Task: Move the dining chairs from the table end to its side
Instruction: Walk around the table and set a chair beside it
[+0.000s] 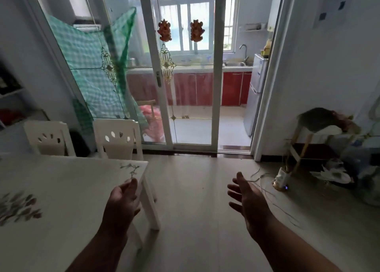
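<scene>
The left hand (121,201) hangs empty in front of the camera, fingers loosely curled and apart, over the near corner of the white surface (67,189) and gripping nothing. The right hand (244,197) is also empty, its fingers spread wide, palm turned inward, held above the bare floor (195,199) well apart from any furniture. The surface, printed with leaf patterns, fills the lower left, and 1 of its white legs (151,212) stands just right of the left hand. Beyond its far edge stand the 2 dining chairs, both white with cut-out holes in their backrests: the left chair (49,138) and the right chair (119,138), side by side and tucked close against that edge. Behind them is a glass sliding door (181,66) with a green checked cloth (90,66) hanging at its left, and red kitchen cabinets (232,88) show through it. A small stool (316,125) stands by the right wall.
</scene>
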